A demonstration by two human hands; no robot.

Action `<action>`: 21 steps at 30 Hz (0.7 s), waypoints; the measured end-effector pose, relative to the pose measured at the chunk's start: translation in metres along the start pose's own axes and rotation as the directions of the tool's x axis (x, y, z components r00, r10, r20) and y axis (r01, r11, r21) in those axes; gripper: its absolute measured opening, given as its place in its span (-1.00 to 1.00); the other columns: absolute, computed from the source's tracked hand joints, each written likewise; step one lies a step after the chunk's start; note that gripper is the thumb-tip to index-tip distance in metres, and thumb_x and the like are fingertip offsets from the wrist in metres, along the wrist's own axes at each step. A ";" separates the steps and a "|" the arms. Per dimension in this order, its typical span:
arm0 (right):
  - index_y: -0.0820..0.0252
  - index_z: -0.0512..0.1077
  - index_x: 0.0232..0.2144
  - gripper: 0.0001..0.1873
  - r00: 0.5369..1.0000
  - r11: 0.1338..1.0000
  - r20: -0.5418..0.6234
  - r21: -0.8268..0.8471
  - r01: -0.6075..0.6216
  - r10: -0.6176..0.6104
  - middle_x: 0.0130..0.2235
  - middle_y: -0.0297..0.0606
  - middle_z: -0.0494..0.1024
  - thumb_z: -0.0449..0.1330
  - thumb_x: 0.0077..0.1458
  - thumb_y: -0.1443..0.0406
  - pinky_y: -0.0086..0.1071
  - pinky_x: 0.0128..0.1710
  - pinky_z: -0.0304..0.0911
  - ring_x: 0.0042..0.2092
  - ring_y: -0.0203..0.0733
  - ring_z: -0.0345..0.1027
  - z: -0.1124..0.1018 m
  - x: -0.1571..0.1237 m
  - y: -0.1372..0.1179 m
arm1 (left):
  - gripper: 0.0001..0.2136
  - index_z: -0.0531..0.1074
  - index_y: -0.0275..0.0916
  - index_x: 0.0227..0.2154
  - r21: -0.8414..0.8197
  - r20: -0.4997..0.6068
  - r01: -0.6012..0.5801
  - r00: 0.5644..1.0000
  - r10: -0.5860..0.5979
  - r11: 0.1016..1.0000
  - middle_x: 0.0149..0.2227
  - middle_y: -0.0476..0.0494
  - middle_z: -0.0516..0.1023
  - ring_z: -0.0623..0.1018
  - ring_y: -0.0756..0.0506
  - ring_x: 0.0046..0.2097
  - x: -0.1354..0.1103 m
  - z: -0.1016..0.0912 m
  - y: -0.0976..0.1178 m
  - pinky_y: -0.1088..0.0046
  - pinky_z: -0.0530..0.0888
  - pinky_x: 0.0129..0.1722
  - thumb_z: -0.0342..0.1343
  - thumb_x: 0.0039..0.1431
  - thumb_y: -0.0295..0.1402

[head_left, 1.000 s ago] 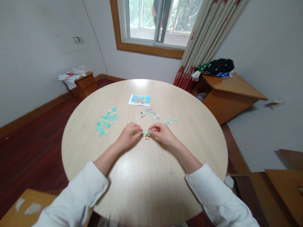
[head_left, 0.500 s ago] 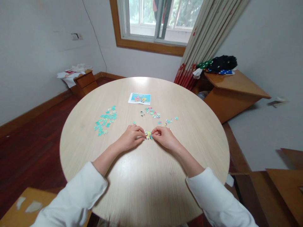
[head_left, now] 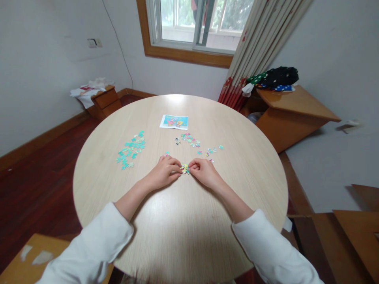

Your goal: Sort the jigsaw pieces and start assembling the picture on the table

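Note:
A small patch of joined jigsaw pieces [head_left: 184, 169], mostly yellow, lies flat on the table between my two hands. My left hand [head_left: 164, 171] rests at the patch's left side, its fingers curled and gripping that edge. At the right edge, my right hand [head_left: 204, 171] pinches a small piece with thumb and forefinger; teal shows beside the fingertips. The pinched piece is mostly hidden. Just beyond my left hand lies one loose teal piece [head_left: 167, 153]. A few coloured pieces [head_left: 209, 151] are scattered past my right hand.
The round wooden table [head_left: 177, 236] carries a spread of teal pieces [head_left: 130, 149] at left and a mixed pile [head_left: 191, 140] further back. Behind these lies a printed picture sheet [head_left: 174, 122]. A tilted wooden cabinet [head_left: 296, 114] with cloths stands at the right.
My right hand has shifted very slightly left against the patch. The whole view has moved a little; my left hand keeps its place on the pieces.

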State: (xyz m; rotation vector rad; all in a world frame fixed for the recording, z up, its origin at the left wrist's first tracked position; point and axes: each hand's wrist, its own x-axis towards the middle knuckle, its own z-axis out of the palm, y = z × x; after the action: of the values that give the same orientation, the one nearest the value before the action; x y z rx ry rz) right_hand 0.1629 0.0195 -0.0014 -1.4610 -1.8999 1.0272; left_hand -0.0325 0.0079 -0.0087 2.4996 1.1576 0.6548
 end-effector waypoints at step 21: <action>0.21 0.45 -0.53 -0.93 0.999 0.975 0.009 -0.216 -0.044 0.047 -0.50 -0.27 0.55 0.17 -0.07 0.41 -0.48 -0.45 0.13 -0.45 -0.30 0.38 -0.003 0.002 -0.017 | -0.86 0.54 -0.16 -0.35 -0.021 0.055 0.032 0.998 -0.031 0.999 -0.17 -0.14 0.57 0.45 -0.14 -0.08 0.002 -0.005 0.005 0.13 0.14 0.03 0.07 0.14 -0.41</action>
State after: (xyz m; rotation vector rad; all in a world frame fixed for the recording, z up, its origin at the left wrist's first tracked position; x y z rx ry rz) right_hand 0.1552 0.0200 0.0144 -1.6273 -2.0497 0.8744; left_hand -0.0308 0.0064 -0.0015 2.4598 1.1615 0.5848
